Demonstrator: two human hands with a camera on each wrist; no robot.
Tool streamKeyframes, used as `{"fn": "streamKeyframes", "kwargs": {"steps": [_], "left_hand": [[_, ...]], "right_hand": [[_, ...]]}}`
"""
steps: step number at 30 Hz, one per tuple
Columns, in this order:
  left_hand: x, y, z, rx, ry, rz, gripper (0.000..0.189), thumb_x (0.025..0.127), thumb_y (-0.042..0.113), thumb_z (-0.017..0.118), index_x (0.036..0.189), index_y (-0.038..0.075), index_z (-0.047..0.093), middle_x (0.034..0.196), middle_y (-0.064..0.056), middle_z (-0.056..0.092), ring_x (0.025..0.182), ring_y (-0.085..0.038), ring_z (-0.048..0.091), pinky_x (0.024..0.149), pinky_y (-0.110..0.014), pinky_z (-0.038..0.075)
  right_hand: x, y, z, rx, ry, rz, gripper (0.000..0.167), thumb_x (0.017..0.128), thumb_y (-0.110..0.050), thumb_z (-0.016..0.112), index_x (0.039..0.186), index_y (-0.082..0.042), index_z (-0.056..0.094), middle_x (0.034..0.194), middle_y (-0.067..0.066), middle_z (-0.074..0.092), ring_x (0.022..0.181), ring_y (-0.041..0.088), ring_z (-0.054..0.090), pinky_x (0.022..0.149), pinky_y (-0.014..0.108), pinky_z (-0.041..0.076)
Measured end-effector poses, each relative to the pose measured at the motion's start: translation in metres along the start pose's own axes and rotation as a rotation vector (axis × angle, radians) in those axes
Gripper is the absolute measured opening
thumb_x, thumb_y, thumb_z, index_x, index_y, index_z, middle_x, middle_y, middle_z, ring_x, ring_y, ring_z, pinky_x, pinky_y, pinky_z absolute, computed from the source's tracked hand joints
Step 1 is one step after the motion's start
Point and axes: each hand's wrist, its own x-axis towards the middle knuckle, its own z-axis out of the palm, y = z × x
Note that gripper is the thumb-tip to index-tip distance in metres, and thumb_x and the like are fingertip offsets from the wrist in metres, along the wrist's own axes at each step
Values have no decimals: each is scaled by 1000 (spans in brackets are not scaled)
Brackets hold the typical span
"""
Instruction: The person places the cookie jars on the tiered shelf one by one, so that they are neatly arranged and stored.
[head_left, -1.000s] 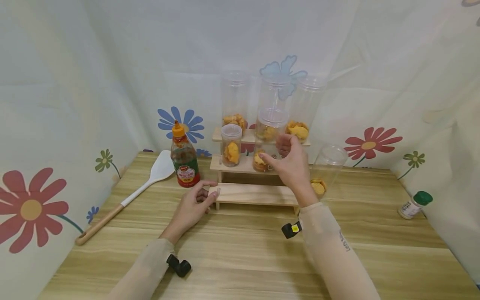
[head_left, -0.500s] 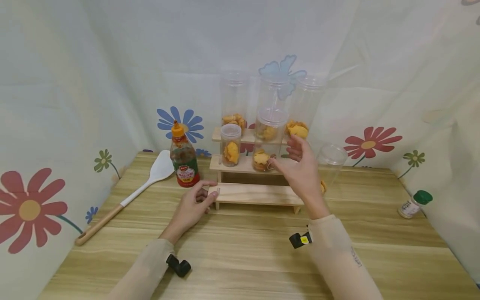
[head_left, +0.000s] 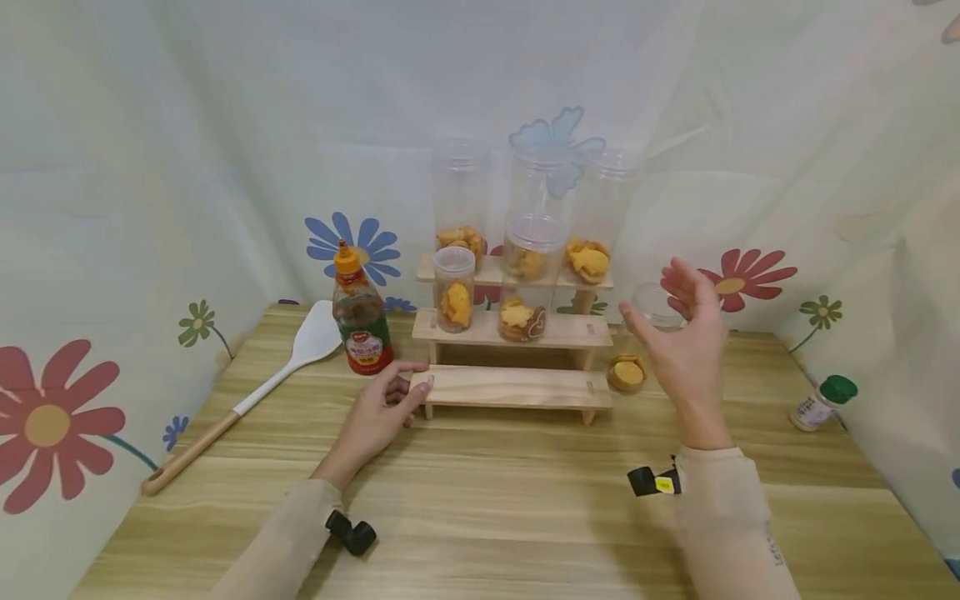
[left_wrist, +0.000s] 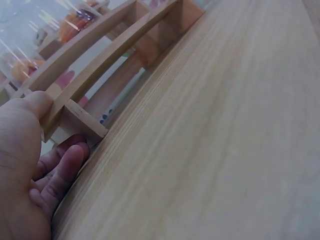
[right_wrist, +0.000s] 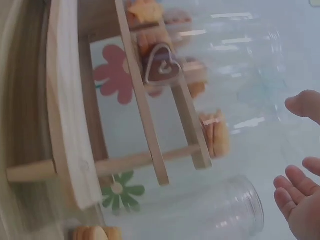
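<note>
A three-tiered wooden display rack (head_left: 510, 387) stands on the table. My left hand (head_left: 378, 412) grips the left end of its lowest step; in the left wrist view, thumb and fingers close about that end (left_wrist: 72, 117). My right hand (head_left: 686, 350) is raised at the right, fingers spread and holding nothing, in front of a tall clear jar with cookies (head_left: 626, 373) on the table. The middle tier carries a small jar (head_left: 454, 292) and a taller jar (head_left: 521, 321) with star and heart cookies. On the top tier are three tall cookie jars (head_left: 461, 242).
Left of the rack stands a red sauce bottle (head_left: 363, 325) with an orange nozzle cap. Beside it lies a white spatula (head_left: 273, 387) with a wooden handle. A green-capped shaker (head_left: 823, 404) is near the right edge. A flowered curtain (head_left: 247, 167) hangs behind.
My right hand has let go of the taller middle-tier jar and moved right, toward the jar on the table. My left hand keeps its place on the lowest step.
</note>
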Motion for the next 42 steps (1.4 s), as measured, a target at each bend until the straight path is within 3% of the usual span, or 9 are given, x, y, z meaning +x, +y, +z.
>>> {"fn": "streamKeyframes", "kwargs": {"steps": [5, 15, 29, 35, 42], "left_hand": [[0, 1, -1, 0, -2, 5, 35, 111, 40, 72, 143, 24, 68, 94, -15, 74, 76, -27, 70, 65, -34, 64], [0, 4, -3, 9, 1, -6, 36, 112, 42, 71, 143, 26, 68, 94, -14, 74, 75, -27, 70, 66, -35, 64], [1, 1, -4, 7, -1, 9, 34, 112, 42, 71, 142, 26, 68, 93, -14, 74, 76, -27, 70, 66, -35, 64], [0, 3, -4, 1, -6, 14, 34, 112, 38, 72, 142, 23, 68, 93, -15, 74, 75, -27, 70, 65, -35, 64], [2, 1, -4, -2, -2, 10, 34, 112, 40, 72, 143, 25, 68, 93, -16, 73, 75, -27, 69, 66, -34, 64]], "right_hand": [[7, 10, -15, -11, 37, 71, 85, 92, -12, 94, 164, -8, 49, 161, 11, 57, 148, 29, 55, 125, 33, 44], [12, 34, -24, -62, -10, 223, 93, 95, -25, 93, 170, -11, 40, 170, 11, 48, 156, 28, 48, 132, 38, 37], [12, 52, -21, -58, -60, 308, 99, 97, -32, 91, 174, -15, 32, 175, 11, 42, 161, 32, 42, 135, 42, 32], [10, 59, -20, -54, -90, 344, 99, 97, -34, 91, 175, -19, 32, 176, 9, 41, 160, 33, 44, 132, 49, 37], [11, 69, -19, -23, -138, 347, 104, 96, -32, 92, 176, -14, 29, 174, 15, 42, 158, 36, 46, 130, 53, 39]]}}
